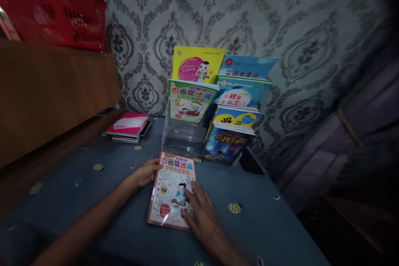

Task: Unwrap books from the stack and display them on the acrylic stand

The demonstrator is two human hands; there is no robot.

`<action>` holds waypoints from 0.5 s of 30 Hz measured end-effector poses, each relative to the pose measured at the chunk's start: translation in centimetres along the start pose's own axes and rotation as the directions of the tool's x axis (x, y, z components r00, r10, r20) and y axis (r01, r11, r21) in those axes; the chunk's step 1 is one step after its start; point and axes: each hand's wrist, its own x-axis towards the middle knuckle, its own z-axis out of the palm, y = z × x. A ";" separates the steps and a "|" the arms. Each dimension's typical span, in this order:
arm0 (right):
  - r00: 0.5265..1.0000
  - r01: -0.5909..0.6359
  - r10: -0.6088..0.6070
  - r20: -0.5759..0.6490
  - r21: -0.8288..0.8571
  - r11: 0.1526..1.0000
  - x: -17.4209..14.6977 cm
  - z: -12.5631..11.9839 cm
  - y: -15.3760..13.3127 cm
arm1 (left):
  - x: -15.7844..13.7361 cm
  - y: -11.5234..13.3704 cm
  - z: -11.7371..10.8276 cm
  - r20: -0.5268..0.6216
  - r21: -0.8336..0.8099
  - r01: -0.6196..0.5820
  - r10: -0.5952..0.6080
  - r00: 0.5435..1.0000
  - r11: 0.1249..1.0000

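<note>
A picture book (pixel 171 178) with an orange-brown border and Chinese title lies face up on the blue-grey tabletop, in front of a clear book stand (pixel 183 146). My left hand (pixel 148 173) grips its upper left edge, with the fingers partly hidden. Across the lower right of the cover rests my right hand (pixel 204 218), its fingers stretched out and apart. A green-bordered book (pixel 188 102) of similar design stands in the rack's left column, behind which rises a yellow book (pixel 199 64). The stand's lower left tiers hold nothing.
Blue books (pixel 229 143) fill the rack's right column. A small stack with a pink book (pixel 129 124) on top lies back left. Beside the table stands a wooden cabinet (pixel 56 91) bearing a red basket (pixel 52 8). A curtain (pixel 327 145) hangs at right.
</note>
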 end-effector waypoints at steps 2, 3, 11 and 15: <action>1.000 0.001 0.000 -0.026 0.046 0.999 -0.2 0.3 0.4 | -0.9 -0.1 0.3 0.076 -0.017 0.045 -0.043 0.996 0.999; 1.000 -0.006 0.009 -0.029 0.083 0.997 -0.2 0.4 0.5 | -1.5 0.0 0.5 0.109 -0.027 0.056 -0.053 0.993 0.998; 0.939 -0.223 0.338 -0.055 0.652 0.725 0.9 -0.5 0.8 | -4.8 1.3 1.7 0.182 -0.060 -0.019 0.030 0.983 0.998; 0.918 -0.267 0.349 0.189 0.945 0.190 2.5 -2.2 0.0 | -5.6 1.7 2.4 0.190 -0.080 -0.063 0.077 0.979 0.995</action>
